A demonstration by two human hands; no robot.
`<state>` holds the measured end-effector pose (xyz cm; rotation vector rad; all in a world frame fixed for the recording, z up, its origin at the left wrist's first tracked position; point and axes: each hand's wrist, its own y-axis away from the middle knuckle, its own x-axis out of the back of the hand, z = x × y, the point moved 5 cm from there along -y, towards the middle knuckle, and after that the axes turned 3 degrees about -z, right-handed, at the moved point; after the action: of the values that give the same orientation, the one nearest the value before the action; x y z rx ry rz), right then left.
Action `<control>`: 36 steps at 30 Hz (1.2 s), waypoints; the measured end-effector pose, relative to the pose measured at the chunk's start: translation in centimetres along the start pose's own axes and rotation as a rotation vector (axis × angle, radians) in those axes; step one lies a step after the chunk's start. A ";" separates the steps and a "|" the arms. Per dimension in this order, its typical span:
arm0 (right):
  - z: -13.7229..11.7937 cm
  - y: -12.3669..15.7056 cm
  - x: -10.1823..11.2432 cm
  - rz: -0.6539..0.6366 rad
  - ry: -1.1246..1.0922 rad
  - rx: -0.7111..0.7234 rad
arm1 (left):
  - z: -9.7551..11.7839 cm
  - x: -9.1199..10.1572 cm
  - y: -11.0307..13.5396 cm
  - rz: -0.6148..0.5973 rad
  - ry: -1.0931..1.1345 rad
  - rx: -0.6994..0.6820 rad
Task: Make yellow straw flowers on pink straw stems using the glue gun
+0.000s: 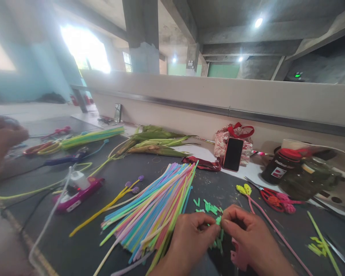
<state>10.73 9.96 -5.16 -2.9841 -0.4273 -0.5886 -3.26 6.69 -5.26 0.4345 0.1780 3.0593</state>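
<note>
My left hand and my right hand meet fingertip to fingertip at the lower middle. Pinched between them is a short green pipe cleaner piece, its shape partly hidden by my fingers. Several cut green pieces lie around and beneath my hands. Left of my left hand spreads a big bundle of long pastel pipe cleaners. A pink object shows under my right wrist, too covered to name. Beyond my right hand lies a pink stem with a yellow fuzzy bud.
A phone leans on a patterned bag. Right are bottles, red-handled scissors and yellow pieces. Left are a power strip, a purple glue gun and another person's hand. Corn ears lie behind.
</note>
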 end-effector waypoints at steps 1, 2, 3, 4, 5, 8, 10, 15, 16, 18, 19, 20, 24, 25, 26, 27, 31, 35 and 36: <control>0.0 0.0 0.0 -0.001 0.004 -0.004 | -0.2 0.0 -0.1 -0.003 0.032 0.018; 0.0 0.0 0.0 -0.002 0.012 -0.004 | -0.3 0.0 -0.2 -0.003 0.059 0.028; 0.1 0.0 0.0 -0.001 0.022 -0.004 | -0.5 0.0 -0.3 0.000 0.084 0.031; 0.1 0.0 0.0 -0.003 0.032 -0.004 | -0.7 -0.1 -0.4 0.004 0.111 0.032; 0.2 0.0 0.0 -0.007 0.036 -0.005 | -0.9 -0.1 -0.5 0.004 0.142 0.034; 0.3 0.0 0.0 -0.009 0.019 -0.011 | -1.5 -0.3 -0.9 -0.006 0.245 0.064; 0.1 0.0 0.1 -0.012 -0.019 -0.014 | -2.0 -0.5 -1.1 -0.017 0.307 0.115; -0.6 0.1 0.8 -0.045 -0.089 -0.015 | -2.1 -0.8 -1.0 -0.069 0.440 0.208; -0.6 0.1 0.9 -0.040 -0.095 -0.017 | -2.0 -0.7 -0.9 -0.062 0.453 0.211; -0.6 0.1 0.9 -0.021 -0.114 -0.014 | -1.8 -0.5 -0.7 -0.042 0.451 0.213; -0.5 0.1 0.8 -0.019 -0.127 -0.005 | -1.7 -0.4 -0.6 -0.037 0.444 0.208; -0.4 0.1 0.7 -0.018 -0.139 0.004 | -1.6 -0.4 -0.5 -0.036 0.438 0.204; 0.4 0.0 0.3 -0.039 -0.176 0.035 | -1.7 -0.4 -0.6 -0.048 0.452 0.200; 0.6 -0.1 0.3 -0.048 -0.177 0.040 | -1.7 -0.5 -0.6 -0.053 0.458 0.192; 0.7 -0.1 0.2 -0.058 -0.174 0.047 | -1.7 -0.5 -0.7 -0.064 0.463 0.180; 0.8 -0.2 0.2 -0.071 -0.165 0.057 | -1.7 -0.6 -0.8 -0.073 0.463 0.168; 1.1 -0.4 0.1 -0.127 -0.102 0.077 | -1.9 -0.7 -1.0 -0.090 0.448 0.158; 1.1 -0.3 0.2 -0.108 -0.099 0.053 | -1.9 -0.7 -0.9 -0.081 0.425 0.148; 1.0 -0.3 0.3 -0.089 -0.120 0.040 | -1.8 -0.7 -0.8 -0.079 0.433 0.154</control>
<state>11.26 10.42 -5.95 -2.9849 -0.5764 -0.4045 -3.06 7.28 -7.29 -0.2327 0.4354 3.0251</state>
